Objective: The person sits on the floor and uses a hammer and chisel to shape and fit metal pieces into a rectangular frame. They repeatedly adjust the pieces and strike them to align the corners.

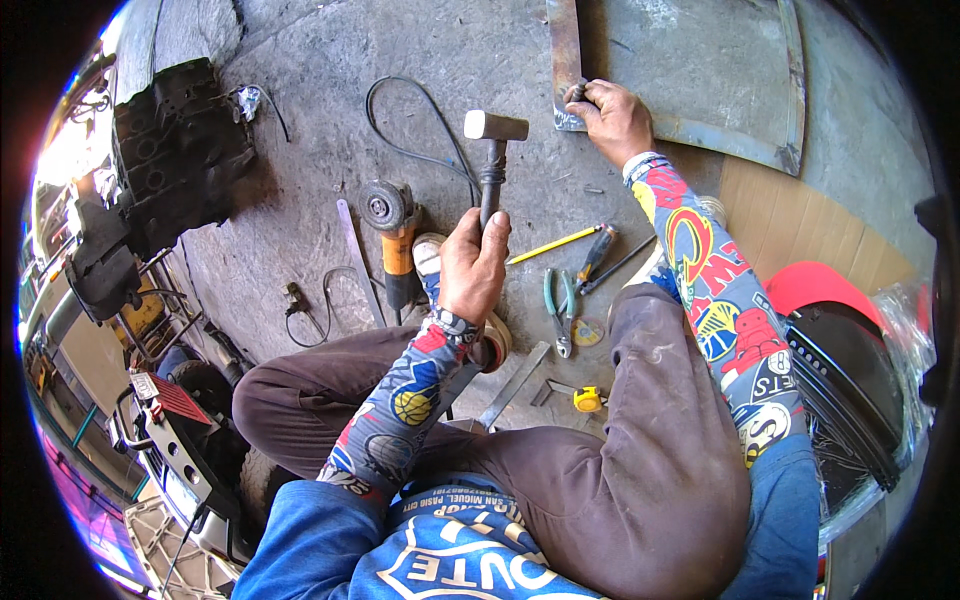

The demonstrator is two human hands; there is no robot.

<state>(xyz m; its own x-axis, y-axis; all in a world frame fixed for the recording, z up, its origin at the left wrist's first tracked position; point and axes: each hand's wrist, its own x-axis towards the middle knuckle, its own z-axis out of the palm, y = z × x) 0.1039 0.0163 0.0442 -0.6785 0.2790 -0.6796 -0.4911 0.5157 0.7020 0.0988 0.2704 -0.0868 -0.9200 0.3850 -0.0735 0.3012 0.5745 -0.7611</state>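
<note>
1. A hammer [493,150] stands raised over the concrete floor [320,60], its pale block head up and level and its dark handle running down into the left hand [473,265], whose grip is wrapped tight round the lower handle.

2. The right hand [615,120] reaches out to the near corner of a grey metal sheet [700,70] lying flat on the floor; its grip is pinched on a small dark piece at the sheet's edge, possibly a punch or chisel, though the view is too small to say for sure.

3. The step in hand looks like the pause before a strike: the hammer is lifted and sits well to the left of the held piece.

4. A clean blow would call for swinging the head across and down squarely onto the piece while the right fingers stay low and clear.

5. Between the person's knees lie a yellow pencil [552,245], a screwdriver [597,255], green-handled pliers [560,305] and a yellow tape measure [588,398].

6. An orange angle grinder [392,225] rests just left of the hammer hand, its black cable [420,140] looping away across the floor.

7. At far right sits a dark welding helmet [850,390] beside a red cap; a dark engine block [180,150] stands at far left.
</note>
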